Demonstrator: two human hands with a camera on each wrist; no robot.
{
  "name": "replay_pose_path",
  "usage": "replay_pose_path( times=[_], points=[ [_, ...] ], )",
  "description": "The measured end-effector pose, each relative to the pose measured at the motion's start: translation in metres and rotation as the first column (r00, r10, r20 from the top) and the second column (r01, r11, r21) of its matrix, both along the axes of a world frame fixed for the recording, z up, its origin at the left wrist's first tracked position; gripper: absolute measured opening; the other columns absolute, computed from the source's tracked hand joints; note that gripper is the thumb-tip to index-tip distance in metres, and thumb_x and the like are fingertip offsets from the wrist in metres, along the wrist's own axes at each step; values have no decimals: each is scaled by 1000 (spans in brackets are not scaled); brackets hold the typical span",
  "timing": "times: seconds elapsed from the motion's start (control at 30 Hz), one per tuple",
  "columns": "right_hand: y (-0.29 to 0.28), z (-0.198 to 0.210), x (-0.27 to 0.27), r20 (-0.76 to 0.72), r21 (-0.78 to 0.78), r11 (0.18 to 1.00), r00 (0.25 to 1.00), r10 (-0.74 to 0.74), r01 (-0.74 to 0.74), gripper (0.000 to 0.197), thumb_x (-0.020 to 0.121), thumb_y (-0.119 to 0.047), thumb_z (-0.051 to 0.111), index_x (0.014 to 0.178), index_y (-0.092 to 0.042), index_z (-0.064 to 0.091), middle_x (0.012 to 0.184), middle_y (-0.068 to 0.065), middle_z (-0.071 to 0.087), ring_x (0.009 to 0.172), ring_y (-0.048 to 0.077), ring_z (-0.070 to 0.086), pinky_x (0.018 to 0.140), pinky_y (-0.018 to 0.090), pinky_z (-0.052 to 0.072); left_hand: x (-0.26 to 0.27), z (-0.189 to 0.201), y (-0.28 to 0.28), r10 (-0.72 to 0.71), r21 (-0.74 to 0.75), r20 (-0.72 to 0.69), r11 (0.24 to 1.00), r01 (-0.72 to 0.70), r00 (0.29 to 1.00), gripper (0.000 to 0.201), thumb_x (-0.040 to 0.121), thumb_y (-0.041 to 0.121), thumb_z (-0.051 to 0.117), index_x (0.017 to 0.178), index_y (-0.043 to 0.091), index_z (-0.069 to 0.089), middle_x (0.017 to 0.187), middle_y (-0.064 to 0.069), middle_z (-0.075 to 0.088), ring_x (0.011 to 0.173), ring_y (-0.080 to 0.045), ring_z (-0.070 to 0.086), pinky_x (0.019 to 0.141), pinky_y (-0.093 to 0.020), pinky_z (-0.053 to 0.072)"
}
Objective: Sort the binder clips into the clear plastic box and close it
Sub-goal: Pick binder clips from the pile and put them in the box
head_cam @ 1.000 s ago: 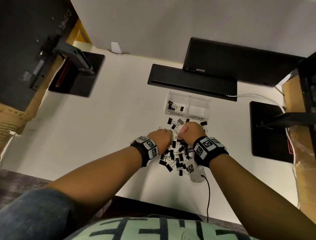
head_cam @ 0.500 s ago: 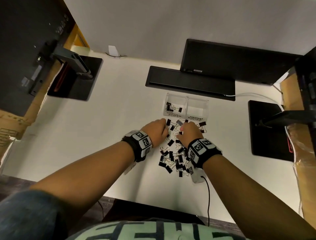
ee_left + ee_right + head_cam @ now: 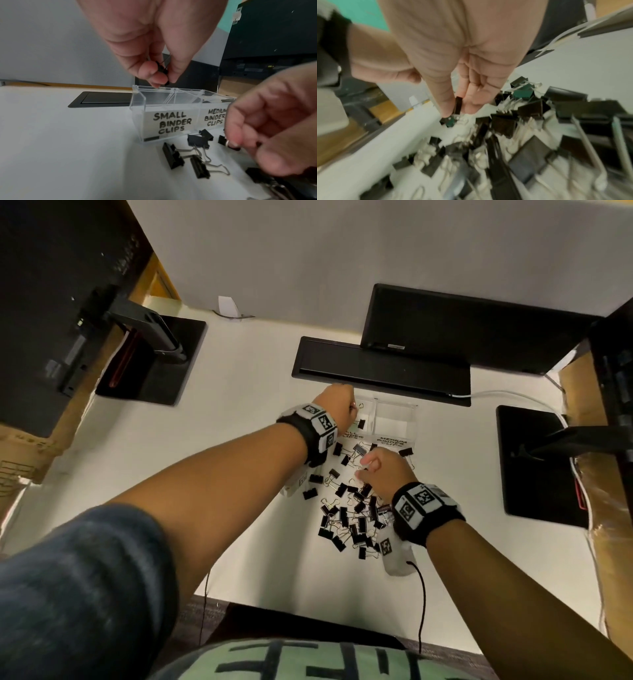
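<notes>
A clear plastic box (image 3: 394, 426) (image 3: 164, 108) with two compartments stands open on the white table, labelled for small and medium binder clips. My left hand (image 3: 337, 407) (image 3: 159, 75) hovers over the small compartment and pinches a small black binder clip (image 3: 161, 67). My right hand (image 3: 380, 470) (image 3: 457, 108) is low over the pile of black binder clips (image 3: 349, 518) (image 3: 505, 135) and pinches a small black clip (image 3: 458, 105) between thumb and fingers. One clip (image 3: 361, 424) lies inside the small compartment.
A black flat panel (image 3: 380, 368) lies just behind the box, with a dark monitor (image 3: 472, 333) beyond it. Black monitor bases (image 3: 150, 361) (image 3: 537, 467) stand at left and right. A white cable (image 3: 507, 397) runs at the back right.
My left hand has gone from the pile forward to above the small compartment with a clip. My right hand stayed at the pile and now pinches a clip.
</notes>
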State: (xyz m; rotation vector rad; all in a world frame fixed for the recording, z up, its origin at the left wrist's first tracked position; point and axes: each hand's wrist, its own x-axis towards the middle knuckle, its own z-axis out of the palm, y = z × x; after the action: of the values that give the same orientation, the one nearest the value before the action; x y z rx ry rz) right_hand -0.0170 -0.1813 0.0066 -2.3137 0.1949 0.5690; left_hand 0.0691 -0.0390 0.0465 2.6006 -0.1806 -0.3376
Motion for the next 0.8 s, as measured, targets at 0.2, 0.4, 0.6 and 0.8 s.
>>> replay_pose_path(
  times=[0.2, 0.4, 0.6, 0.8],
  points=[
    [-11, 28, 27, 21, 162, 979, 992, -128, 123, 14, 90, -12, 56, 99, -16, 66, 83, -2, 64, 74, 14, 62, 73, 30, 57, 1, -8, 2, -20, 5, -43, 1000, 20, 999, 25, 91, 23, 57, 113, 12, 57, 120, -8, 56, 102, -23, 59, 89, -34, 50],
    [-1, 42, 63, 151, 103, 992, 984, -93, 78, 16, 91, -11, 55, 101, -18, 66, 93, 2, 66, 77, 16, 63, 71, 28, 54, -39, -13, 13, 0, -114, -22, 994, -2, 1000, 3, 88, 15, 55, 91, 17, 56, 98, 0, 56, 86, -17, 60, 81, -30, 53],
    [10, 46, 69, 215, -1, 999, 976, -36, 37, 24, 92, -10, 51, 111, -16, 64, 105, 2, 61, 91, 16, 59, 75, 26, 46, -74, -41, 23, -206, 21, -184, 977, 213, 961, 24, 86, 7, 53, 107, 16, 62, 114, -2, 55, 100, -19, 56, 87, -34, 52],
    [24, 14, 30, 90, -210, 945, 958, 274, -250, 23, 90, -7, 52, 103, -17, 69, 121, 6, 63, 103, 20, 62, 91, 31, 51, -83, -56, 23, -258, 123, -178, 952, 282, 950, 25, 90, 15, 54, 113, 10, 62, 112, -8, 53, 101, -25, 56, 84, -38, 52]
  ],
)
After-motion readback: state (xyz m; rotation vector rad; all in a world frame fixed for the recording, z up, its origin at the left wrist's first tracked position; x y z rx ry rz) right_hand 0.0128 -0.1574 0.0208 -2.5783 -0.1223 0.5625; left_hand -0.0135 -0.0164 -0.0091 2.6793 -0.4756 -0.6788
